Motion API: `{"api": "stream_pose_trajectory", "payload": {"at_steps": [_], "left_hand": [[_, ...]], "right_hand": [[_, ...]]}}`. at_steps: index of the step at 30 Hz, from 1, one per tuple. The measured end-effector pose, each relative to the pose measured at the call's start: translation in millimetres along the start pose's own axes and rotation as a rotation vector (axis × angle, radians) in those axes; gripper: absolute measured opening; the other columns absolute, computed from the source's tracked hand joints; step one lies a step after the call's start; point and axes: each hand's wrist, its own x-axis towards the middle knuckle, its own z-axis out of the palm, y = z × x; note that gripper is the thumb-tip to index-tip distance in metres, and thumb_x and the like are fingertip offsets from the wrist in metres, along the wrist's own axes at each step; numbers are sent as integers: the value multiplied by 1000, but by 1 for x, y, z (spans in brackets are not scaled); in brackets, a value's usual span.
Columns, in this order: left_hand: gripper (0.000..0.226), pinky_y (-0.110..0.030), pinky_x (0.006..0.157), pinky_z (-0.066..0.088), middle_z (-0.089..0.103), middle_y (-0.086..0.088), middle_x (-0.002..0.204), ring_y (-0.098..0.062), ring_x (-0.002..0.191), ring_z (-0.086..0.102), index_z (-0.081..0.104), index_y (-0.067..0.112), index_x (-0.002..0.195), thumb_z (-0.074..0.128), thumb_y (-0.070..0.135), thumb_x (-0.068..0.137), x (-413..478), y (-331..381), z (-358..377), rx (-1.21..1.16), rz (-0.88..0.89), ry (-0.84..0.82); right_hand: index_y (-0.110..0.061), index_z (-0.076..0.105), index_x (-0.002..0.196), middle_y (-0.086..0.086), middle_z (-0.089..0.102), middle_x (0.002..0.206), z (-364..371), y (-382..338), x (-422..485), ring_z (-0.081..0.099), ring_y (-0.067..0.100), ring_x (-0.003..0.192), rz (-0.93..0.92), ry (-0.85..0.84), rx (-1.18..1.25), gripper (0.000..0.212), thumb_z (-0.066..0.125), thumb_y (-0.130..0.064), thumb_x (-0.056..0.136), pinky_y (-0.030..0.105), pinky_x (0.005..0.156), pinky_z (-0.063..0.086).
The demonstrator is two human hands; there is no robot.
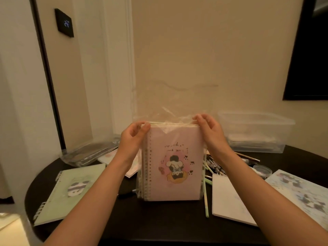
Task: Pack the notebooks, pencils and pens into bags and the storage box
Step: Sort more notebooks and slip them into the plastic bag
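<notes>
1. At the far left, a green spiral-bound notebook (71, 190) with a panda print lies flat on the dark, round-edged table (159, 224). Behind it sits a crinkled clear pouch (88, 153) of dark, slender items we cannot make out.
2. Our left hand (134, 137) pinches the top left corner of the stack of notebooks (175, 166), with the thumb on the front and the fingers curled behind.
3. The stack stands upright on the table at the centre. Pale coil bindings run down its left side, and a matte pink cover with a cartoon figure faces us upside down. A thin, glossy clear bag (177, 103) sheathes it, its loose mouth rising wrinkled above the top edge.
4. Our right hand (209, 132) grips the top right corner, fingers arched over the edge.
5. Just right of the stack lies a heap of pens and pencils (214, 167), with a flat white pad (229, 197) in front.
6. Farther back stands the translucent, rectangular storage box (255, 132), with dark items at its bottom. A small round dish (262, 170) and a pale blue printed notebook (301, 192) lie at the right edge.
</notes>
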Motion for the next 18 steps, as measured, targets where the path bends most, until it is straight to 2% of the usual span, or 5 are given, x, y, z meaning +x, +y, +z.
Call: {"api": "stream_pose_trajectory", "payload": {"at_steps": [4, 9, 14, 16, 18], "left_hand": [[36, -27, 80, 53, 67, 4, 97, -11, 90, 65, 62, 26, 102, 56, 49, 76, -2, 1, 11, 2, 76, 105], [26, -30, 62, 54, 65, -2, 79, -10, 65, 64, 59, 24, 109, 56, 39, 88, 6, 7, 22, -21, 93, 134], [24, -21, 55, 46, 65, 3, 83, -7, 65, 62, 59, 18, 98, 54, 41, 90, 16, 11, 23, -40, -32, 91], [23, -25, 57, 46, 63, 3, 81, -11, 67, 60, 58, 20, 95, 54, 43, 90, 14, 8, 23, -49, -158, 31], [28, -34, 68, 52, 66, -2, 88, -18, 76, 63, 59, 19, 103, 55, 43, 90, 13, 1, 22, -54, -300, -26]], "right_hand": [[-20, 58, 80, -6, 59, 77, 4, 3, 4, 52, -6, 63, -103, 113, -59, 19, 50, -21, 97, 8, 60, 42], [-18, 58, 75, -5, 56, 72, 3, -3, 12, 50, 0, 64, -125, 204, -98, 23, 51, -18, 96, 10, 60, 41], [-15, 57, 75, 0, 52, 69, -5, -13, 20, 45, 11, 61, 61, 174, -149, 27, 49, -26, 97, 24, 58, 39], [-15, 54, 72, 2, 51, 69, -8, -8, 21, 46, 13, 61, 182, 151, -166, 28, 49, -25, 97, 27, 57, 39], [-13, 51, 73, 5, 51, 69, -9, -1, 19, 48, 16, 60, 336, 109, -190, 28, 47, -25, 98, 27, 56, 40]]}}
